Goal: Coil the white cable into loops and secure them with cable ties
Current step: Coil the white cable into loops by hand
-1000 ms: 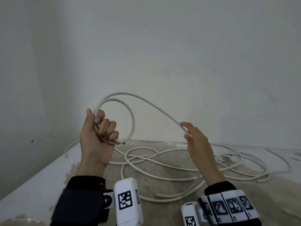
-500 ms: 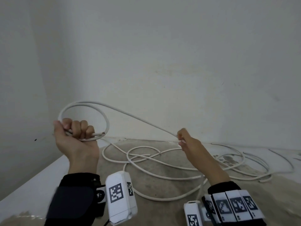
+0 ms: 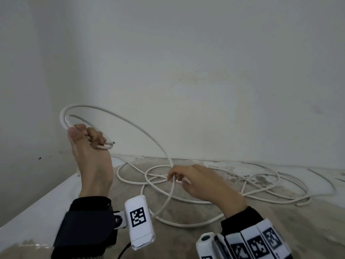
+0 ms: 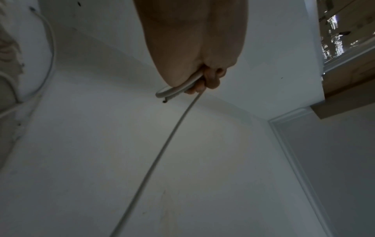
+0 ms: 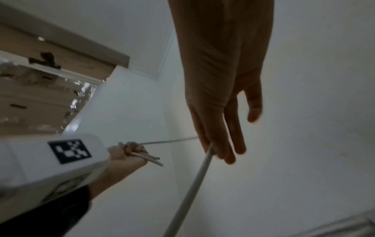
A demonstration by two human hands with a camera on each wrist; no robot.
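A long white cable [image 3: 119, 116] rises in a loop from my raised left hand [image 3: 89, 139], which grips two strands of it in a fist, with the cut end [image 3: 112, 143] sticking out to the right. From there the cable arcs down to my right hand [image 3: 179, 179], which pinches it low over the surface. In the left wrist view the left hand [image 4: 202, 77] clasps the bend and the cable [image 4: 172, 136] runs away below. In the right wrist view the right hand's fingers [image 5: 219, 144] lie along the cable [image 5: 194, 184]. No cable ties are in view.
The rest of the cable lies in loose tangled curves [image 3: 261, 184] on a worn beige surface [image 3: 186, 240], and its other end [image 3: 302, 203] is at the right. White walls [image 3: 205, 71] close off the back and the left, meeting in a corner. The surface's left edge [image 3: 37, 202] runs diagonally.
My right hand has dropped down and to the left along the cable, close to the surface. The left hand has turned more upright and the raised loop has grown longer.
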